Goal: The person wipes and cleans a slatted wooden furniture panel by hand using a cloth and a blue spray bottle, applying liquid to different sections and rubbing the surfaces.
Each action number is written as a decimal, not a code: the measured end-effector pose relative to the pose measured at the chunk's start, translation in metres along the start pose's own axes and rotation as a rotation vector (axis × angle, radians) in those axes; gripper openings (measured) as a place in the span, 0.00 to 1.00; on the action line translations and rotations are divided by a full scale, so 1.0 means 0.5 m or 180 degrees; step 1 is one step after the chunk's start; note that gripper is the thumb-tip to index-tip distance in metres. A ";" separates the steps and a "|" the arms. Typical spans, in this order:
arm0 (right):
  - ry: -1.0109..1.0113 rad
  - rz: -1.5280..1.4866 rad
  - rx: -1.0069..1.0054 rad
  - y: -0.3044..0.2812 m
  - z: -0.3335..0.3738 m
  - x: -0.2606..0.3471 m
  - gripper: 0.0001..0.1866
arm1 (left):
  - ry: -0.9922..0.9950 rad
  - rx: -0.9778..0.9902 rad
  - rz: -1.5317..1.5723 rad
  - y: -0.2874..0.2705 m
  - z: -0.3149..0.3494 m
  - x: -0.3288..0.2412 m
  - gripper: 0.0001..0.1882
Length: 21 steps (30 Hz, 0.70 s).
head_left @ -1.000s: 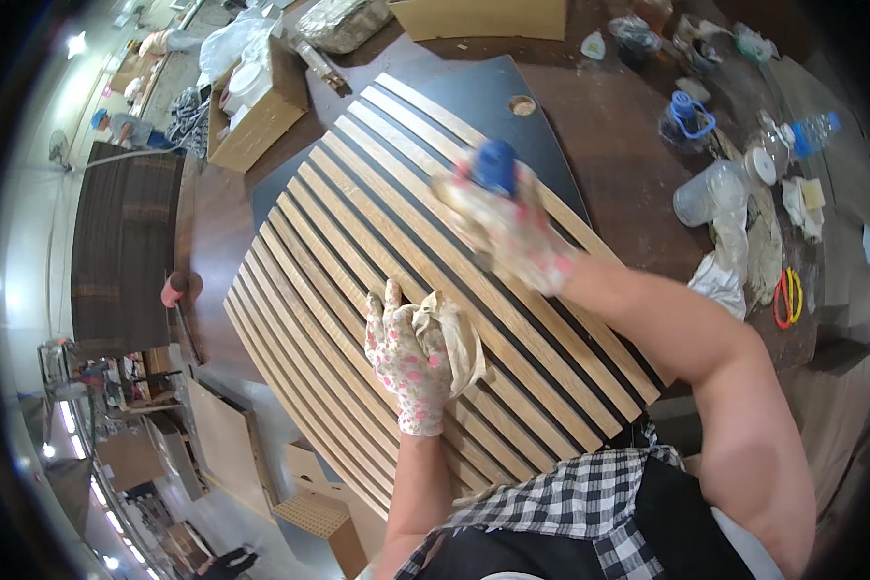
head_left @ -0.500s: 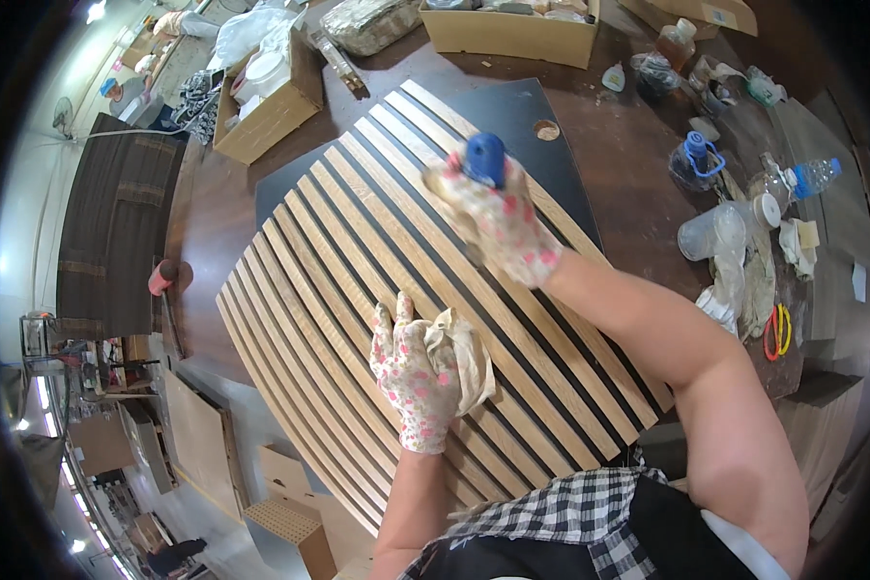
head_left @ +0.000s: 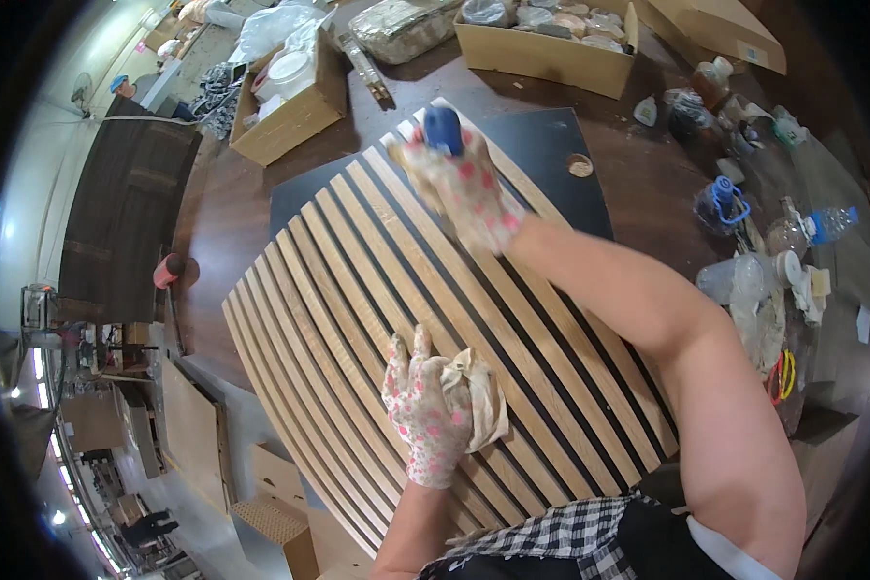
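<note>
No word or number is readable from here. Well to the right of the right hand's (head_left: 462, 182) fingers (head_left: 412, 162), a clear bottle (head_left: 829, 225) wears a blue label; beyond them, a carton's (head_left: 720, 27) pale label (head_left: 752, 51) is too small to read.

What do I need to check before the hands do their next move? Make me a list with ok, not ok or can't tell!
1. Gloves on both hands: ok, spotted ones on the left hand and right hand.
2. Left hand resting on the slatted panel: ok.
3. Blue object in the right hand: ok, held at the panel's far end.
4. Blue object touching the panel: cannot tell, the hand hides its underside.
5. Panel free of loose cloth: not ok, a pale cloth sits on it against the left hand.
6. Red-headed mallet away from the panel: ok, it's apart, to the left.
</note>
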State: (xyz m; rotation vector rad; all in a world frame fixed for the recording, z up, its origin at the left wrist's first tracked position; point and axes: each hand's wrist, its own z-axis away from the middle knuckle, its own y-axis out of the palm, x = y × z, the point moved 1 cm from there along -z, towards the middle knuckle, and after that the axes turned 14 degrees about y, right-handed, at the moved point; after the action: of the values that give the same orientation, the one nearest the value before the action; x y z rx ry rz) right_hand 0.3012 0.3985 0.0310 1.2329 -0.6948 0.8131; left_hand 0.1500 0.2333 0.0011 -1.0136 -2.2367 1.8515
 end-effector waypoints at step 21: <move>-0.0329 -0.1473 0.0540 0.014 -0.383 -0.027 0.09 | 0.0119 0.0117 0.0006 0.020 -0.015 -0.017 0.11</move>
State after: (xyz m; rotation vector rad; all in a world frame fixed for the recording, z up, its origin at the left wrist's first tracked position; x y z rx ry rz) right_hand 0.2927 0.5849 -0.0153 1.5239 -0.4009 0.4316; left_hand 0.1643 0.2357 -0.0029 -1.0362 -2.1735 1.8513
